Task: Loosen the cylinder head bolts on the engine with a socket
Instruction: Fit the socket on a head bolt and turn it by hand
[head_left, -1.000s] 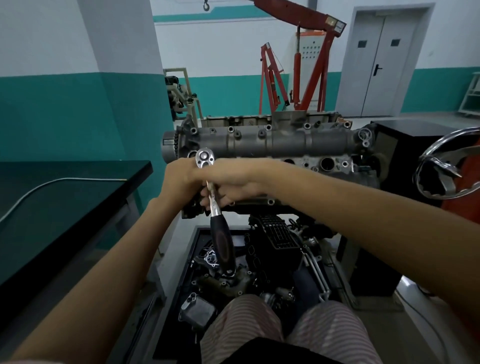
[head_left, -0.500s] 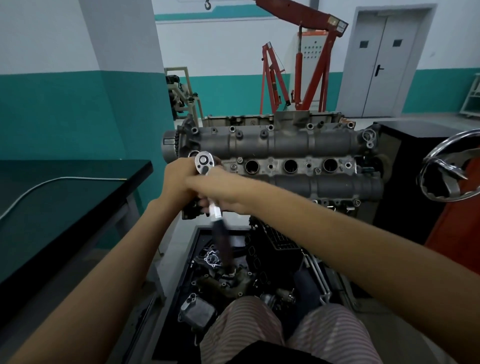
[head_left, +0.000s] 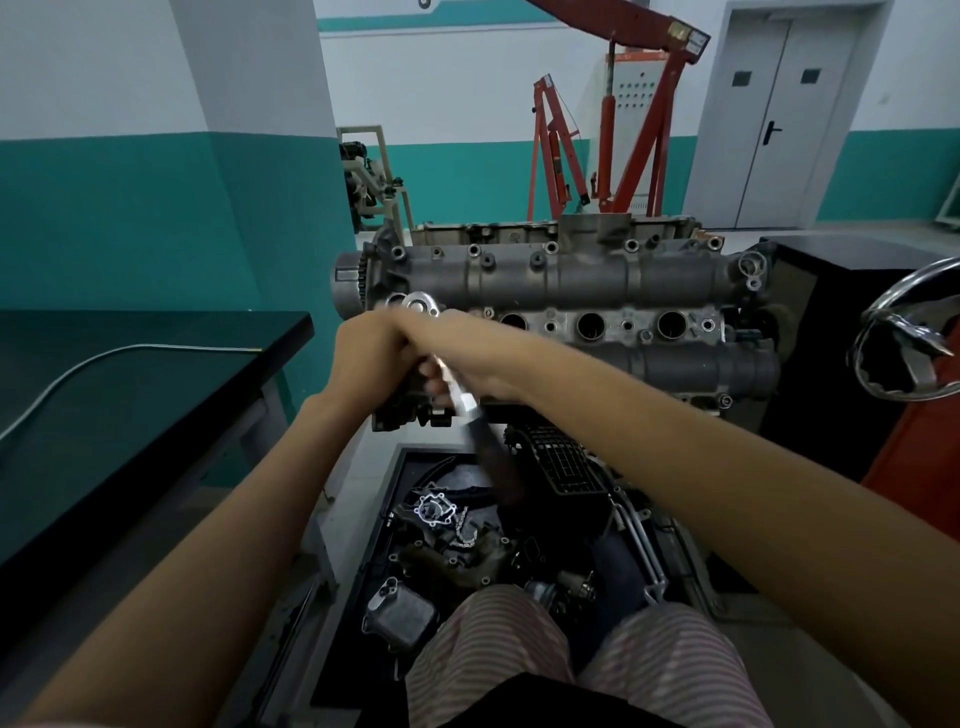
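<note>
- Both hands on the ratchet (head_left: 447, 374) right now — left hand (head_left: 371, 358) wrapped round the upper shank just under the head, right hand (head_left: 457, 358) crossing over it, fingers curled on the same shank a bit lower.
- Ratchet head sits just above the knuckles, at the left end of the engine (head_left: 561, 291); the socket and the bolt it's on are hidden behind the hands, so can't tell how well it's seated.
- Black grip of the handle hangs below the hands, angled down-right, blurred — looks mid-swing, prob. a loosening stroke.
- To do this well: keep the left hand pressing the head square onto the bolt so the socket doesn't cam off.
- Both hands are choked up near the head — little leverage. Sliding the right hand down to the black grip should give more torque w/ less strain.
- Pull smooth, not jerky; a sudden break-free could send knuckles into the casting beside them.
- Rest of the head's bolt holes run off to the right of the hands — likely plenty still to do, so work in sequence.
- Parts tray (head_left: 395, 499) lies below the hands, near the knees.
</note>
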